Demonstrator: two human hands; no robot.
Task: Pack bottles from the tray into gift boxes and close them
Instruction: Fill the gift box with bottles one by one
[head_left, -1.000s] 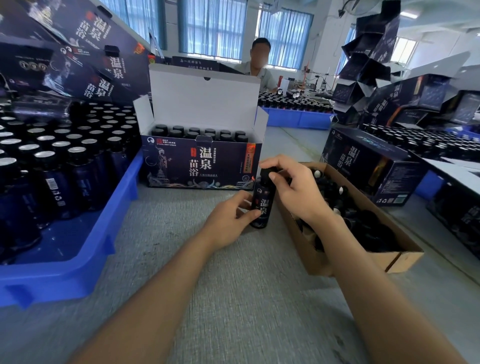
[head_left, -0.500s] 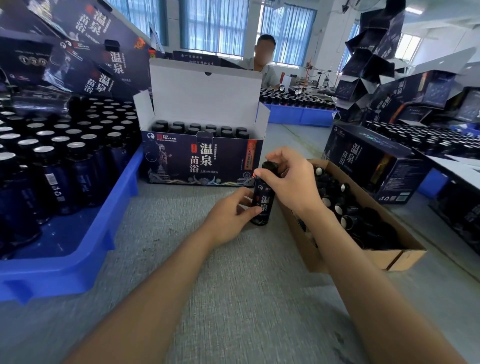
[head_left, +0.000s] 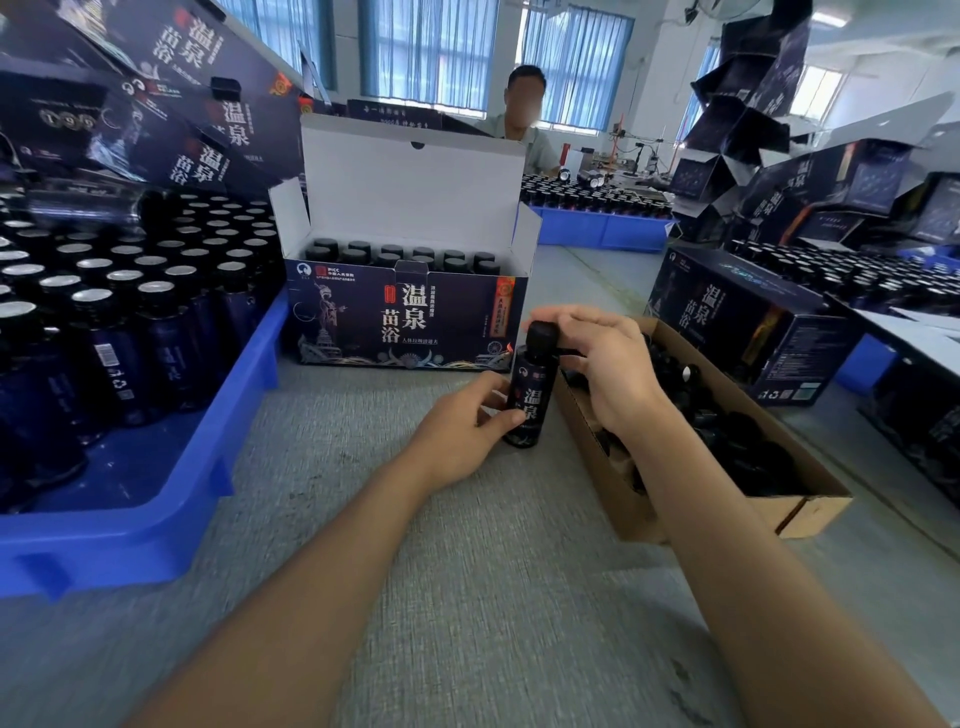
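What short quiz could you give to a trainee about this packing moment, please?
1. True or false: the gift box stands open, with bottles already inside.
2. Fill in: the right hand pinches the ___ on top of the bottle.
3. Which hand grips the body of that bottle? A. the left hand B. the right hand C. neither hand

Key
1. True: its lid is up and rows of dark caps show inside.
2. The cap.
3. A.
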